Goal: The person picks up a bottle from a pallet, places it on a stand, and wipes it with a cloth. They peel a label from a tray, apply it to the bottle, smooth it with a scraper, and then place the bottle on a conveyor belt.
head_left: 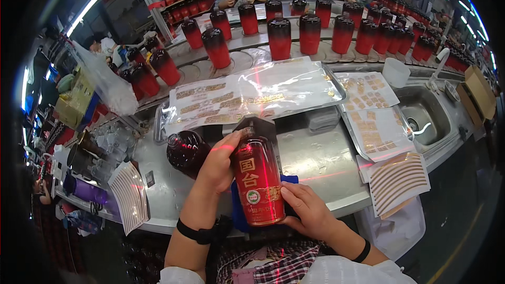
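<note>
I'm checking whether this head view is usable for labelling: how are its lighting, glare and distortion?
Head view: evenly bright; glare on the clear plastic sheet; a red laser line crosses the left hand and the steel table; fisheye bends the bottle conveyor; dark rim corners; the held red bottle is sharp.

The left hand (218, 165) covers much of the dark bottle (185, 151) at centre left; the red bottle (258, 184) hides most of the blue cloth (239, 210).

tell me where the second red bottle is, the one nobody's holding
In the head view, the second red bottle lies on its side on the metal counter, just left of the left hand and the held bottle.
</note>
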`<move>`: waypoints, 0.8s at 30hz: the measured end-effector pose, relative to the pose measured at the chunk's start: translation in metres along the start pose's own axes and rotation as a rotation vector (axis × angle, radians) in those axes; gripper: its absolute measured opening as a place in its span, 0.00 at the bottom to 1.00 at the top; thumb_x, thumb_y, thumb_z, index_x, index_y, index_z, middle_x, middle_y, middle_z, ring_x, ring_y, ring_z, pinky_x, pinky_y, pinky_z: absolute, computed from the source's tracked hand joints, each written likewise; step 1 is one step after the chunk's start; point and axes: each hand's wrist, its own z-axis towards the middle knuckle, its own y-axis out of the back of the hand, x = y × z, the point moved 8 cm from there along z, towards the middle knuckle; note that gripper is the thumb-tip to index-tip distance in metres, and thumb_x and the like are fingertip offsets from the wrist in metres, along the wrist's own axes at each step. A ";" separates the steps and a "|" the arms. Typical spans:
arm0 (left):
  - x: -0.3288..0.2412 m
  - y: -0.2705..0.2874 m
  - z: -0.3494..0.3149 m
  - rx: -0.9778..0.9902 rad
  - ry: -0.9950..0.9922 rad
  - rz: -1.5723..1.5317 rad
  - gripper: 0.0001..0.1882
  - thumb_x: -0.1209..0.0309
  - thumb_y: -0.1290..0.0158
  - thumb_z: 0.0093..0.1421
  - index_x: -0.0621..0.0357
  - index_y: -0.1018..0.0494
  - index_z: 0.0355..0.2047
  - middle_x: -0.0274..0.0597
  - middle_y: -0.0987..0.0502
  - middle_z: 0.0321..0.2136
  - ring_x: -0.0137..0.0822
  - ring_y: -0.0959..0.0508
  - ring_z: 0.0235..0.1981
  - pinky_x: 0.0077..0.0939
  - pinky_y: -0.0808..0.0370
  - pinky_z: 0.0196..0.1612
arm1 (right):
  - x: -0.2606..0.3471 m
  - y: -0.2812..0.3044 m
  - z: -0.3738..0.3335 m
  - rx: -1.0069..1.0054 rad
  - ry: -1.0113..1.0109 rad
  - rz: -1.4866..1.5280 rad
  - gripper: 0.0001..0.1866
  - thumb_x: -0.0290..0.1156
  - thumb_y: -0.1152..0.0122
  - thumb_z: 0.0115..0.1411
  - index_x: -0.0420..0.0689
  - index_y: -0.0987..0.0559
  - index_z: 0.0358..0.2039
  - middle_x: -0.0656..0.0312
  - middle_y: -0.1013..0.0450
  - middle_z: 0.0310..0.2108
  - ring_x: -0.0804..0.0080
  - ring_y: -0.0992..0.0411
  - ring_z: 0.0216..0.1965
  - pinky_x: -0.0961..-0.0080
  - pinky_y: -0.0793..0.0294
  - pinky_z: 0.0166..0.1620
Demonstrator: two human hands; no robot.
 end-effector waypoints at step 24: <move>0.009 0.011 -0.038 -0.147 -0.217 0.247 0.34 0.60 0.50 0.68 0.69 0.48 0.64 0.50 0.33 0.56 0.33 0.31 0.55 0.26 0.35 0.58 | -0.014 0.000 0.003 -0.031 -0.126 -0.029 0.38 0.33 0.27 0.49 0.34 0.35 0.58 0.42 0.34 0.56 0.43 0.33 0.53 0.56 0.31 0.56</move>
